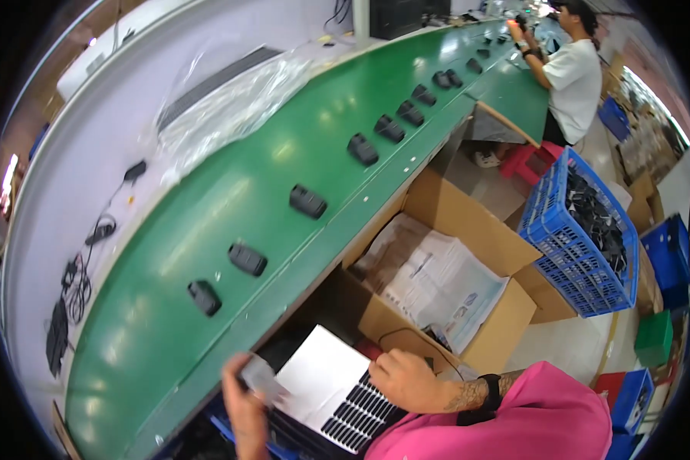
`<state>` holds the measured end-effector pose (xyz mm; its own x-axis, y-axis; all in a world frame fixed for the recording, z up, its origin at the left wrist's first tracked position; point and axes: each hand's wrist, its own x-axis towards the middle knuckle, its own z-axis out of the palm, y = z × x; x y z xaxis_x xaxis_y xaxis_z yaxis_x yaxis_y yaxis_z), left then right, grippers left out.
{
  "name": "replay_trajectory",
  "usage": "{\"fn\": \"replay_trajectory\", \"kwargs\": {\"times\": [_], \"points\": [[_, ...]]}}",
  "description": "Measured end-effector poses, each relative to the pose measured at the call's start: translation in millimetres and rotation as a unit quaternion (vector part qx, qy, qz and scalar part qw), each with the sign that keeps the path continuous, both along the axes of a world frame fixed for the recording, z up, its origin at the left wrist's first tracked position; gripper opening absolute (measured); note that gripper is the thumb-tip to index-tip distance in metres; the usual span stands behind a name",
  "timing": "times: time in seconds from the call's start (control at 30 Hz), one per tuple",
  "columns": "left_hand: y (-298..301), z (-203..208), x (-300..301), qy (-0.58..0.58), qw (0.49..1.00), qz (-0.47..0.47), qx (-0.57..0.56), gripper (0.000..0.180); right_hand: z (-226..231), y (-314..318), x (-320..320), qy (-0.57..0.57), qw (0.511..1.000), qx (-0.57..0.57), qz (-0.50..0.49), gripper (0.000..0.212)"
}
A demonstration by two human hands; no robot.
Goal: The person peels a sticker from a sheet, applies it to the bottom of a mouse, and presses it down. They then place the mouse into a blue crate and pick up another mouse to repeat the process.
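My left hand (243, 410) is raised at the near edge of the green belt, its fingers curled around a small pale grey boxy thing (259, 376). That thing is blurred and its kind is unclear. Beside it lies a sheet of labels (358, 414), partly bare white and partly rows of white strips on black. My right hand (406, 380) rests at the sheet's right edge with its fingers bent and pressed together on it. A black band circles the right wrist. Dark handheld-sized casings (205, 297) sit in a spaced row along the belt.
An open cardboard box (468, 201) with papers inside stands right of the belt. Beyond it is a blue crate (583, 280) full of dark parts. A co-worker (575, 80) sits at the belt's far end near a red stool (523, 162). Clear plastic film (230, 115) lies along the far side.
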<state>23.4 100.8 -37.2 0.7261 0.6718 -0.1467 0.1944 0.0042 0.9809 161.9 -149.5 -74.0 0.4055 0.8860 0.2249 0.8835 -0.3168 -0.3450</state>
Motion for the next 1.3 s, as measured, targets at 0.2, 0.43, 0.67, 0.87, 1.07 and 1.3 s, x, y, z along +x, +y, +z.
{"fn": "replay_trajectory", "kwargs": {"times": [0.2, 0.43, 0.67, 0.87, 1.07, 1.3], "points": [[-72.4, -18.7, 45.5, -0.048, 0.965, 0.002, -0.257, 0.076, 12.1, 13.3, 7.8, -0.025, 0.999, -0.035, 0.028, 0.011], [-65.5, -34.5, 50.2, -0.088, 0.971, 0.037, -0.221, 0.073, 10.7, 11.4, 25.0, 0.05, 0.997, -0.038, 0.049, 0.009], [-63.6, -25.0, 47.5, -0.127, 0.95, 0.089, -0.272, 0.072, 36.3, 23.2, 35.6, 0.254, 0.96, 0.081, 0.091, 0.008], [-65.6, -19.4, 52.8, -0.126, 0.943, -0.017, -0.307, 0.052, 55.2, 52.1, 53.5, 0.597, 0.791, 0.134, -0.008, 0.009], [-59.9, -13.1, 42.7, -0.127, 0.939, -0.057, -0.315, 0.047, 55.4, 84.8, 39.9, 0.69, 0.715, 0.102, -0.04, 0.009], [-55.1, -10.6, 44.5, -0.084, 0.936, -0.091, -0.33, 0.046, 63.3, 102.3, 39.8, 0.693, 0.707, 0.118, -0.077, 0.007]]}}
